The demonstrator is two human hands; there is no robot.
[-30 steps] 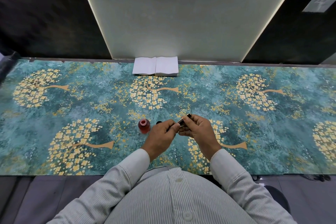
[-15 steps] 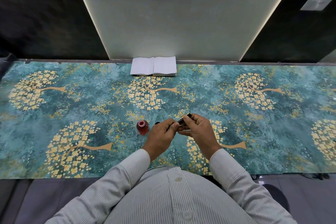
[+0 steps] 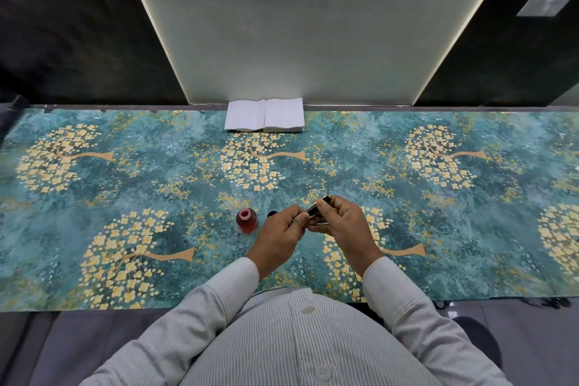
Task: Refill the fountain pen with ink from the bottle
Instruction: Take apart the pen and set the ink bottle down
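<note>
Head view: both hands hold the fountain pen (image 3: 317,205) above the cloth (image 3: 438,229).
The left hand (image 3: 279,230) and right hand (image 3: 341,224) pinch the dark pen between curled fingers; the open ink bottle (image 3: 246,220) stands just left of the grip, its cap (image 3: 272,214) beside it.

Your fingers (image 3: 296,217) are hiding most of the fountain pen (image 3: 317,205), so its nib isn't showing. Beside the ink bottle (image 3: 246,220), your left hand (image 3: 280,233) is covering a small black object (image 3: 272,214).
</note>
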